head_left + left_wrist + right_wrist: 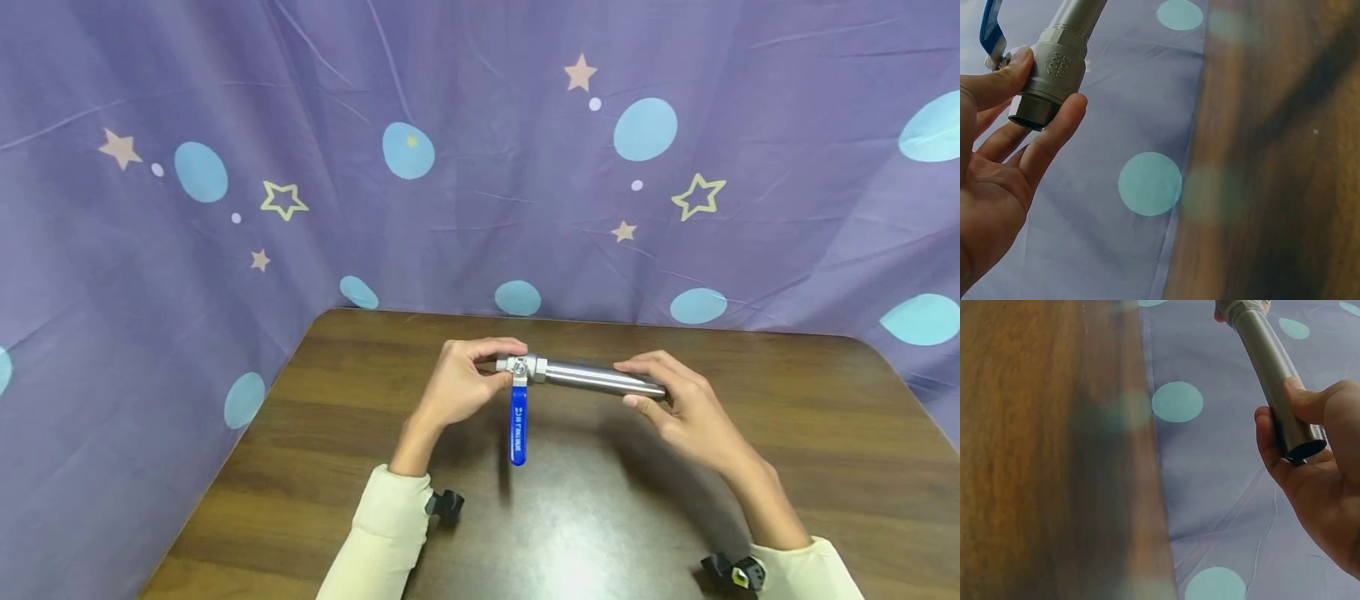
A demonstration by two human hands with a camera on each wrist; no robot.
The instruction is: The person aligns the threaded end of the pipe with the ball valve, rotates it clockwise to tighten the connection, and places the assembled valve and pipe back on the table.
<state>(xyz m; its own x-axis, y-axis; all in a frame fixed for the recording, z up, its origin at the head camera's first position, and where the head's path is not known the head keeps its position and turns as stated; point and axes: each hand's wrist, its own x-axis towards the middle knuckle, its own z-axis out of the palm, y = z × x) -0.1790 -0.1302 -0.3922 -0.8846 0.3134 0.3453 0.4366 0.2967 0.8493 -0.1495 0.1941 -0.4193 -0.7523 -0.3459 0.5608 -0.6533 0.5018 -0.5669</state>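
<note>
A metal ball valve with a blue lever handle is joined to a shiny steel pipe, both held above the table. My left hand pinches the valve body between thumb and fingers; the left wrist view shows the valve's open threaded-looking end by the fingertips. Around the pipe's far right end, my right hand grips with thumb below and fingers above in the head view. In the right wrist view the pipe's hollow end shows near the palm. The lever points toward me, across the pipe.
The brown wooden table lies beneath both hands, with their shadows on it. A purple curtain with stars and blue dots hangs along its back and left edges. Dark camera mounts sit at both wrists.
</note>
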